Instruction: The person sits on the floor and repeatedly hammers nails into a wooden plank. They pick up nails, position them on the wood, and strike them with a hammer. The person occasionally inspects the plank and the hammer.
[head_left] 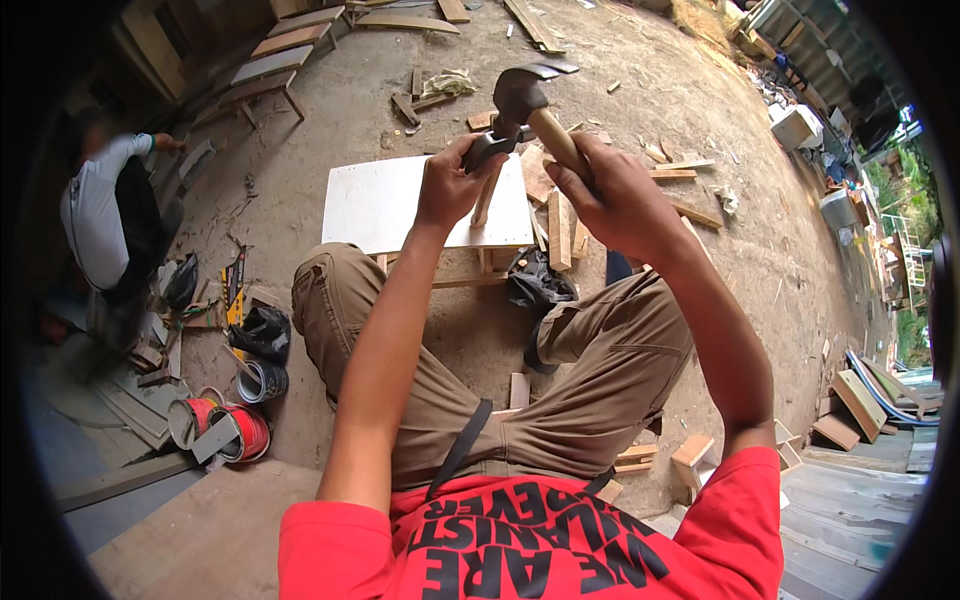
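Note:
My right hand [625, 200] is wrapped round the pale wooden handle of a claw hammer [521, 92], its dark head raised at the top with the claw toward the right. Just below that head, my left hand [447, 180] grips the dark metal head of a second hammer [489, 150]. This one's wooden handle hangs down over a white board [370, 205]. The two metal heads overlap in view, and whether they touch I cannot tell. The board lies flat on a low wooden frame in front of my knees.
Wood offcuts [560, 235] and a black plastic bag [540, 280] lie near the board. At left are red cans [250, 435], a grey bucket [265, 382] and a saw [235, 285]. Another person [105, 210] crouches at far left. Low wooden benches [270, 65] stand behind.

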